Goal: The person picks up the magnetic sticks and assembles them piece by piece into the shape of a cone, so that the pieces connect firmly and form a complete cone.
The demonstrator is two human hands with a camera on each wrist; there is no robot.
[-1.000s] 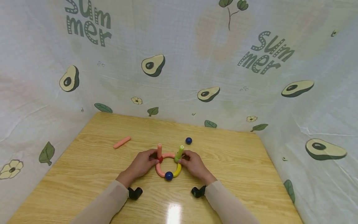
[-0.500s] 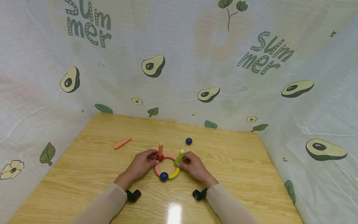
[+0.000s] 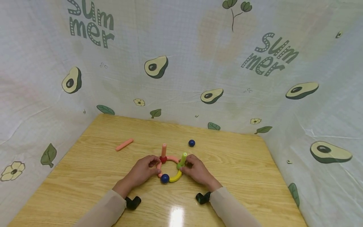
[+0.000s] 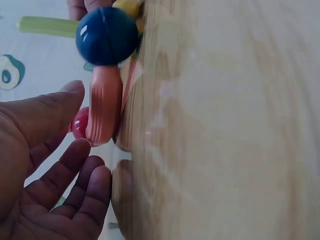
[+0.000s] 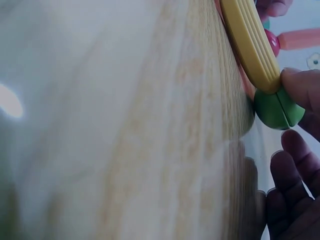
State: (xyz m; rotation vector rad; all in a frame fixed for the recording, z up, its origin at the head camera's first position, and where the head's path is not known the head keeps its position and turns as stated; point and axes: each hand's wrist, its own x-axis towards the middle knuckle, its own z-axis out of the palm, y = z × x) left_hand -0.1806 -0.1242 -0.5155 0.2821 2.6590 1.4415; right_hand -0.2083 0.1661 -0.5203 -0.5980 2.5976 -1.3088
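A ring of magnetic-style rods and balls lies on the table. Its left pink curved rod [image 4: 104, 107] runs from the red ball [image 3: 163, 159] to the front blue ball [image 3: 165, 178]. A pink rod [image 3: 164, 150] stands upright on the red ball. My left hand [image 3: 144, 170] is beside the left curved rod, thumb and fingers spread, a fingertip right at its end. On the right, my right hand [image 3: 197, 170] pinches the green ball [image 5: 276, 111], which bears a tilted green rod [image 3: 183, 159]. The yellow curved rod [image 5: 252, 45] joins that ball to the blue one.
A loose pink rod [image 3: 124, 144] lies at the back left of the wooden table [image 3: 241, 176]. Another blue ball [image 3: 191, 143] rests behind the ring. Printed cloth [image 3: 181, 78] hangs around the back and sides.
The ring has turned slightly, its front blue ball shifting left. My left hand has let go of the red ball and moved down beside the left curved rod. My right hand stays at the green ball.
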